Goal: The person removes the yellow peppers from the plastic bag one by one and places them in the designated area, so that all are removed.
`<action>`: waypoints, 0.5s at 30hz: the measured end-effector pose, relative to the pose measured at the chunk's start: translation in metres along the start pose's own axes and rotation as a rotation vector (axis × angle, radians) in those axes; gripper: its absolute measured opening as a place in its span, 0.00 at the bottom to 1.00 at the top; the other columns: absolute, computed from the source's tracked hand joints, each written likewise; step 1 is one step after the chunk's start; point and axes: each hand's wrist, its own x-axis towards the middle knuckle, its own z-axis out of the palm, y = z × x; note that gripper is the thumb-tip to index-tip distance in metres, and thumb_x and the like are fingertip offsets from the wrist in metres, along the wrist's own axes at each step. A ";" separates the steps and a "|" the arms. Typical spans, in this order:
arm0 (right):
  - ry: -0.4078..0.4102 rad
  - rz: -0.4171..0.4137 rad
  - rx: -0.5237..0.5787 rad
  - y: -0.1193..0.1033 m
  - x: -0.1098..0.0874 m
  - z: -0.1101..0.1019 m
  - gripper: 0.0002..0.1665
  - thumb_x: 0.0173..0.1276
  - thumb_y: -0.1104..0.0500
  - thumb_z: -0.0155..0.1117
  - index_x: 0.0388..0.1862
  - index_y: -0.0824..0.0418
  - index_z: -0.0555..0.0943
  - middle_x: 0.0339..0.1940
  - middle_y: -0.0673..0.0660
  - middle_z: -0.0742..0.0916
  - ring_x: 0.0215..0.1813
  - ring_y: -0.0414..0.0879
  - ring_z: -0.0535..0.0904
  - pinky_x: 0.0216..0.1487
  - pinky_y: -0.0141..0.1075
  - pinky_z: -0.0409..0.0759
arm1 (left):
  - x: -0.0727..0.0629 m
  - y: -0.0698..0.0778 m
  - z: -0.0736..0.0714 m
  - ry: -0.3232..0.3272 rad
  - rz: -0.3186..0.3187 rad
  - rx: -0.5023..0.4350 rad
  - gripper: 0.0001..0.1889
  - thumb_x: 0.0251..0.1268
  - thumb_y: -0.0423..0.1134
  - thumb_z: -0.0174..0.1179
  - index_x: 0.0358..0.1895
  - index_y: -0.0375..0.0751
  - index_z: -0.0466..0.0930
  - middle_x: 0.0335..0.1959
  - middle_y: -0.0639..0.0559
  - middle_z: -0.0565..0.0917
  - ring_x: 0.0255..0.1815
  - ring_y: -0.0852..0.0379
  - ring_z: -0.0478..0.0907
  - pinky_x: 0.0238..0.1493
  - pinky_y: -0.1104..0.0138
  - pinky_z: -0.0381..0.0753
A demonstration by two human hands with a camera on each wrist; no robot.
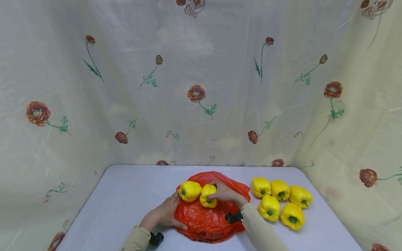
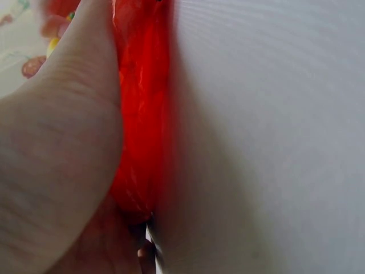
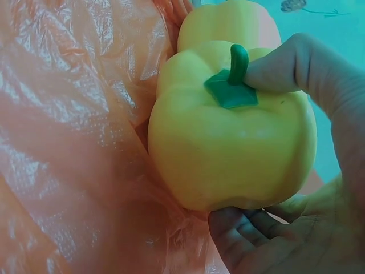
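Note:
A red plastic bag (image 1: 196, 216) with dark printing near its front edge lies spread on the table. My right hand (image 1: 225, 193) grips a yellow bell pepper (image 1: 206, 201) over the bag. In the right wrist view, the thumb lies beside its green stem (image 3: 236, 68) while the other fingers hold the opposite side. Just left of it, a second yellow bell pepper (image 1: 190, 191) rests on the bag. My left hand (image 1: 164, 212) touches the bag's left edge, its fingers extended and thumb spread apart; the left wrist view shows red plastic (image 2: 142, 131) beside the palm.
Several yellow bell peppers (image 1: 269, 208) sit grouped on the table to the right of the bag. The white table (image 1: 132, 188) extends to the left. Flower-patterned curtains (image 1: 226, 132) hang behind the table and along both sides.

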 end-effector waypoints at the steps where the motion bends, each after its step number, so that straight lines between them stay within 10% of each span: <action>1: 0.001 0.000 -0.002 0.000 0.000 0.000 0.36 0.56 0.52 0.74 0.57 0.64 0.66 0.49 0.58 0.76 0.49 0.50 0.72 0.55 0.43 0.78 | 0.000 0.000 0.000 0.001 0.001 0.001 0.67 0.38 0.73 0.68 0.76 0.34 0.45 0.79 0.40 0.44 0.79 0.44 0.44 0.77 0.47 0.49; 15: 0.026 -0.001 -0.003 -0.013 -0.008 0.000 0.36 0.56 0.51 0.73 0.57 0.63 0.67 0.50 0.58 0.76 0.50 0.50 0.73 0.56 0.44 0.78 | 0.002 0.000 0.000 -0.004 -0.014 -0.006 0.68 0.38 0.73 0.67 0.77 0.35 0.45 0.79 0.41 0.45 0.79 0.45 0.44 0.77 0.47 0.48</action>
